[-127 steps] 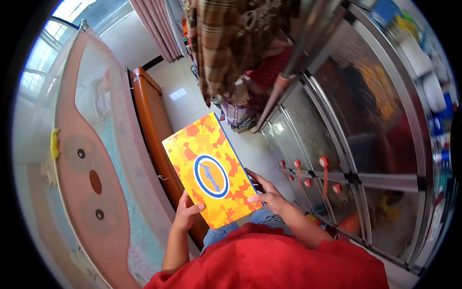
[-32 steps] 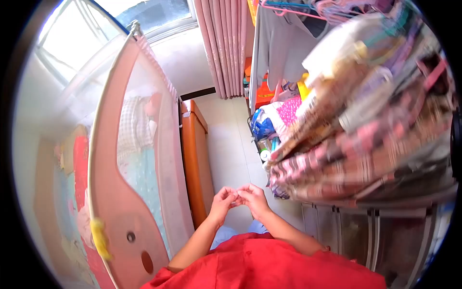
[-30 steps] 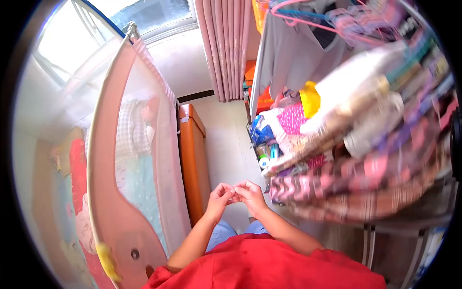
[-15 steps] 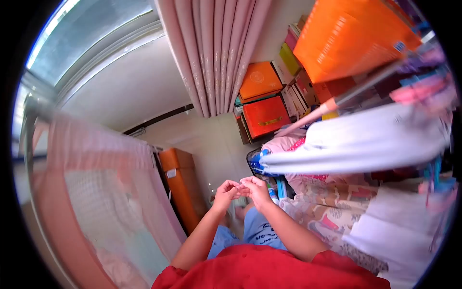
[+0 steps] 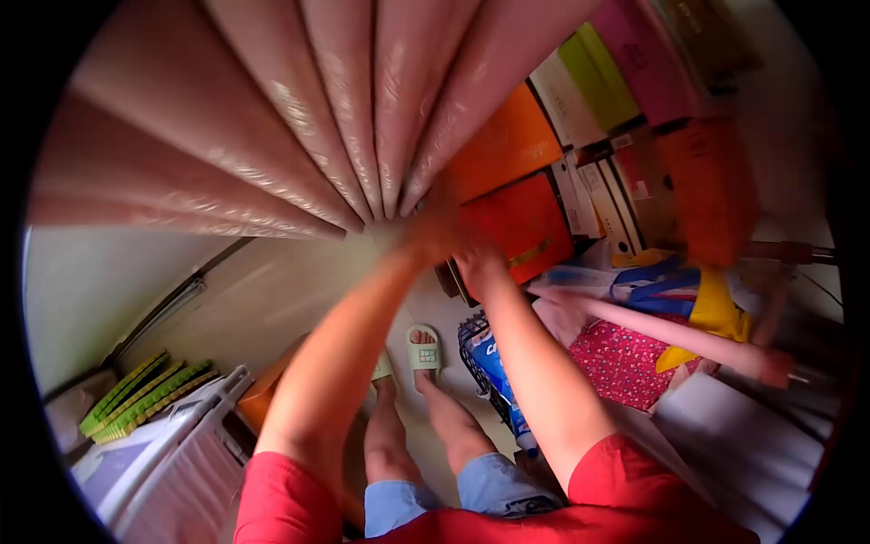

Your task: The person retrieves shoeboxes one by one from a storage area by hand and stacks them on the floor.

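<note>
Both my arms reach forward to the boxes beside the pink curtain [image 5: 362, 118]. My left hand [image 5: 433, 222] is smeared by motion in front of the curtain's lower right edge, and its fingers cannot be made out. Close beside it, my right hand [image 5: 476, 258] overlaps the left side of a red box [image 5: 521, 227]; its fingers are blurred too. An orange box [image 5: 507, 145] sits just above the red one. Whether either hand touches a box or the curtain is not clear.
Upright boxes and folders [image 5: 625, 190] stand at the upper right. A pink pole [image 5: 671, 335] crosses over red dotted cloth [image 5: 616, 363]. A black wire basket [image 5: 476, 349] holds a blue package. Green ridged items [image 5: 149, 394] lie at lower left, near a white frame [image 5: 172, 453].
The view has turned toward the curtain and boxes, which look much nearer. My hands, earlier together low in front of my body, have stretched forward. The earlier yellow-orange box is out of view.
</note>
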Demonstrator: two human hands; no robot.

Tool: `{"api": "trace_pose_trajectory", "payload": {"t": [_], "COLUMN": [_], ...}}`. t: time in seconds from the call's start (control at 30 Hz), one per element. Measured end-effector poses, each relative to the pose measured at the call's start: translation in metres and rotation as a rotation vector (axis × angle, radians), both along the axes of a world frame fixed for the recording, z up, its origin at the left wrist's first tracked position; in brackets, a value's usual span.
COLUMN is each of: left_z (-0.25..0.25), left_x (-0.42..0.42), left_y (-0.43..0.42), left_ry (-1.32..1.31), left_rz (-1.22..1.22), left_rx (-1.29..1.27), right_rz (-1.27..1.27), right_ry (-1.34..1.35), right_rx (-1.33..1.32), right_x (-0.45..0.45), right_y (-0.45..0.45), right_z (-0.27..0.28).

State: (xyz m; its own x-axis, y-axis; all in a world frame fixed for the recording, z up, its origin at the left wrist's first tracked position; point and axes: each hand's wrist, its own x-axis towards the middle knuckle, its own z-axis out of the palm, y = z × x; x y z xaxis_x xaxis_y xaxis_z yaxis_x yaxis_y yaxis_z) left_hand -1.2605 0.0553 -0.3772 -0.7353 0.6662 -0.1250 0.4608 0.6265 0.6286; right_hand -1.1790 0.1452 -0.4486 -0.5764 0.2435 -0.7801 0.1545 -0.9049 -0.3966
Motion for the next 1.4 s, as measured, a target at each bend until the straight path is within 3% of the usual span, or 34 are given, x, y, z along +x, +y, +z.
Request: {"api": "trace_pose_trajectory", "payload": {"t": [0.03, 0.13, 0.17, 0.2, 0.23, 0.27, 0.3, 0.37, 0.4, 0.47, 0.6, 0.73, 0.77, 0.83, 0.9, 0.93, 1.0, 1.1, 1.23, 1.3, 1.4], "left_z": [-0.001, -0.033, -0.017, 0.005, 0.0, -0.01, -0.011, -0.008, -0.004, 0.005, -0.008, -0.046, -0.046, -0.041, -0.029, -0.036, -0.055, -0.041, -0.05, -0.074, -0.101], "left_x": [-0.025, -0.089, -0.102, -0.106, -0.113, -0.119, -0.124, -0.133, -0.137, -0.141, -0.134, -0.153, -0.156, -0.158, -0.154, -0.156, -0.16, -0.141, -0.12, -0.117, -0.118], "left_y": [-0.003, -0.044, -0.055, -0.068, -0.079, -0.093, -0.094, -0.096, -0.094, -0.081, -0.06, -0.072, -0.07, -0.063, -0.048, -0.043, -0.031, -0.001, 0.025, 0.028, 0.024], "left_ry": [-0.026, 0.685, 0.121, 0.194, 0.445, 0.61, 0.609, 0.271, 0.27, 0.031, 0.011, -0.037, -0.36, -0.677, -0.958, -0.955, -1.02, -0.953, -0.991, -1.027, -1.279], "left_rz": [-0.081, -0.324, -0.025, 0.051, 0.13, 0.196, 0.195, 0.318, 0.316, 0.303, 0.334, 0.144, 0.22, 0.288, 0.526, 0.52, 0.444, 0.494, 0.425, 0.473, 0.525], "left_rx": [0.107, -0.33, -0.344, -0.155, -0.129, -0.261, -0.261, -0.377, -0.377, -0.492, -0.51, -0.361, -0.236, -0.11, 0.181, 0.175, 0.138, 0.115, 0.171, 0.119, 0.15], "right_rz": [-0.034, 0.028, 0.023, 0.018, 0.013, 0.006, -0.016, -0.073, -0.108, -0.197, -0.119, -0.168, -0.145, -0.074, 0.129, 0.122, 0.348, 0.464, 0.208, 0.056, -0.062], "right_ry": [0.005, -0.069, -0.085, -0.059, -0.031, -0.038, -0.043, 0.017, 0.082, 0.139, 0.164, 0.034, 0.042, -0.11, -0.229, -0.226, -0.284, -0.31, -0.138, 0.009, 0.11], "right_rx": [-0.008, -0.039, -0.044, -0.066, -0.087, -0.095, -0.067, -0.003, 0.033, 0.031, 0.002, 0.017, 0.025, -0.008, -0.059, -0.063, 0.051, 0.226, 0.172, -0.027, -0.104], "right_x": [-0.012, -0.043, -0.044, -0.047, -0.051, -0.05, -0.05, -0.056, -0.06, -0.077, -0.082, -0.072, -0.069, -0.068, -0.06, -0.059, -0.057, -0.06, -0.061, -0.058, -0.047], "right_y": [0.003, 0.016, 0.019, 0.02, 0.019, 0.02, 0.026, 0.043, 0.054, 0.082, 0.106, 0.071, 0.061, 0.039, 0.023, 0.021, 0.019, 0.024, 0.035, 0.046, 0.054], "right_z": [-0.015, -0.02, -0.025, -0.029, -0.028, -0.023, -0.007, 0.042, 0.072, 0.107, 0.132, 0.111, 0.099, 0.061, 0.005, -0.001, -0.012, -0.026, -0.041, -0.041, -0.047]}}
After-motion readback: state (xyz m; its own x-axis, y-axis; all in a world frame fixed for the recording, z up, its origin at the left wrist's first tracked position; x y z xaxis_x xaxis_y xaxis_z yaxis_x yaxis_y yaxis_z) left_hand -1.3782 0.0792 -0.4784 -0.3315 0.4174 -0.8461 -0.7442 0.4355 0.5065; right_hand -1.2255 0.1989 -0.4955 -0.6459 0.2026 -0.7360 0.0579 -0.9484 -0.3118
